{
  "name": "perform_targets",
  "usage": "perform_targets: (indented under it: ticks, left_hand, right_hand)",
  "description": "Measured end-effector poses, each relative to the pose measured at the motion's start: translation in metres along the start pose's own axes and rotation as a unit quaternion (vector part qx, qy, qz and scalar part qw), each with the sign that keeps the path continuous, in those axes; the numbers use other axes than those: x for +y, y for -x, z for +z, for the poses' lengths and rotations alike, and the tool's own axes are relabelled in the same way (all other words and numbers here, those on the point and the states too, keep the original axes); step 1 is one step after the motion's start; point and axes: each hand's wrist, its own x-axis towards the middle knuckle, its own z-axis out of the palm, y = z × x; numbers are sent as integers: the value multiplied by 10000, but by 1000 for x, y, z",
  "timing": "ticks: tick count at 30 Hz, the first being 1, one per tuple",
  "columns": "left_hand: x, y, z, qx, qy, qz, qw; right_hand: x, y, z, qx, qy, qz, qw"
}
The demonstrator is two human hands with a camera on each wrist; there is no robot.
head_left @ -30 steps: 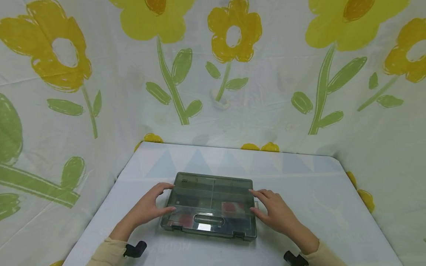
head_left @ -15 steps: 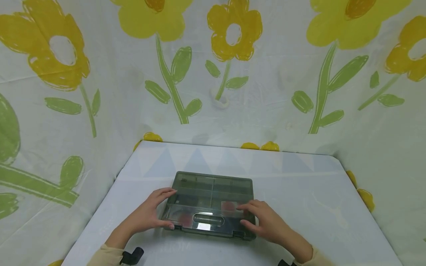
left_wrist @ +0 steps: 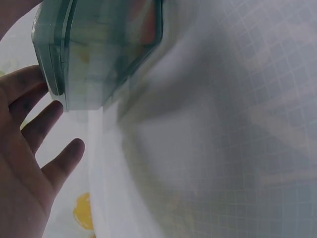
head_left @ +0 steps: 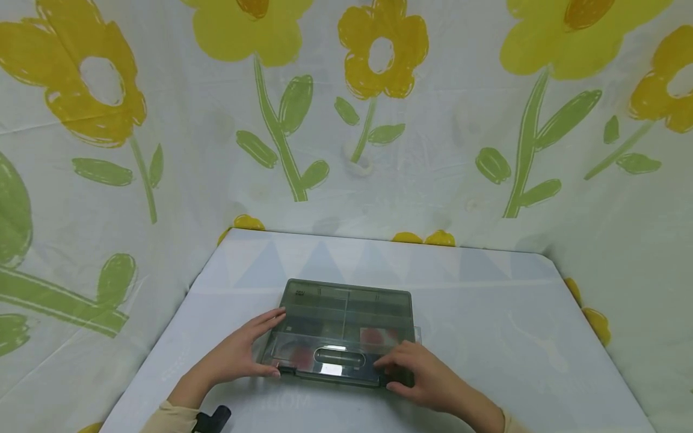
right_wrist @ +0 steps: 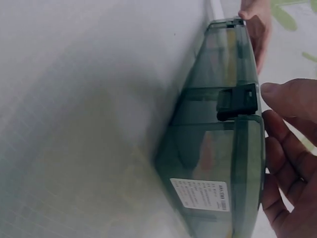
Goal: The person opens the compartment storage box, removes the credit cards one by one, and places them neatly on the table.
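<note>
On the table (head_left: pixel 498 325), right hand (head_left: pixel 422 377) at case latch (right_wrist: pixel 237 101)

Well short of the far edge sits the case (head_left: pixel 338 328), closed. From over its lid (head_left: pixel 314 310), the right hand has come to the front right corner, thumb just beside the latch, fingers loosely bent against the lid, gripping nothing; the work now seems centred there. The left hand (head_left: pixel 234 352), relaxed, touches the left edge. Smoky green, see-through plastic makes a flat box with an oval recess (head_left: pixel 340 357) and white label (right_wrist: pixel 202 194).

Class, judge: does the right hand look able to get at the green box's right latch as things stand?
Probably yes: the right hand is at the near right corner of the box, its thumb close to the latch, nothing visible between them.
</note>
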Motion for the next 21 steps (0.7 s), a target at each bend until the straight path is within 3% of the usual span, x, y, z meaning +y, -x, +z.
perform_targets:
  ticks: [4, 8, 15, 21]
  left_hand:
    - [0, 1, -1, -78, 12, -9, 10000]
    - [1, 1, -1, -131, 33, -57, 9999]
    - [-1, 1, -1, -189, -31, -90, 9998]
    - [-5, 1, 1, -193, -67, -95, 9997]
  right_hand:
    - [-1, 3, 3, 102, 80, -142, 9998]
    - [0, 5, 8, 386, 195, -578, 9974]
    - [0, 6, 12, 990, 755, -1414, 9821]
    - [0, 8, 17, 1082, 1142, -1578, 9749]
